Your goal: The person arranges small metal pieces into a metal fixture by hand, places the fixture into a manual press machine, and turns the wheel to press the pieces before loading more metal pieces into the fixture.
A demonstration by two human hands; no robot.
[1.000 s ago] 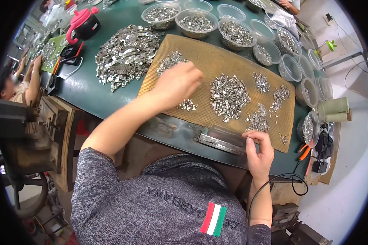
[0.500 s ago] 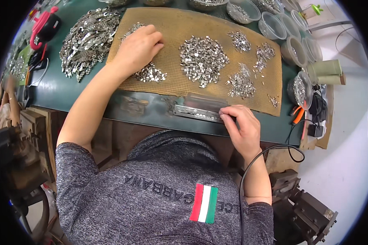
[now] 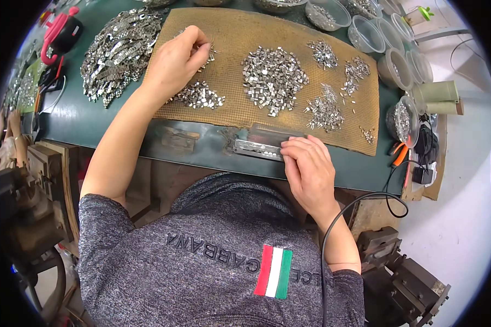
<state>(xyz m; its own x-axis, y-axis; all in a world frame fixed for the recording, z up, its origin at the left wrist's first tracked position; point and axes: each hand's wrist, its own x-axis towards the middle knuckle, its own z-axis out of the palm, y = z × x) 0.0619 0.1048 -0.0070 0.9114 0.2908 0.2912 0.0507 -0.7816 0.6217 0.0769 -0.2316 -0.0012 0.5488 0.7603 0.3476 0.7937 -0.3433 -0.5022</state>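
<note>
My left hand is over the left part of a brown textured mat, thumb and fingertips pinched together. What they hold, if anything, is too small to make out. Small silvery metal pieces lie under and beside that hand. At the table's front edge a narrow slotted metal bar has bright pieces along its groove. The fingers of my right hand are closed over the bar's right end, covering it, the thumb along the near side. Mid-mat sits a large heap of flat metal pieces.
Smaller heaps of metal parts lie on the mat's right. A mound of linked metal strips is beyond the left forearm. Plastic tubs line the back right. Orange-handled pliers and a black cable are at the right.
My left hand has shifted a little left and its fingers have drawn into a tighter pinch. My right hand has slid left along the metal bar, covering more of it.
</note>
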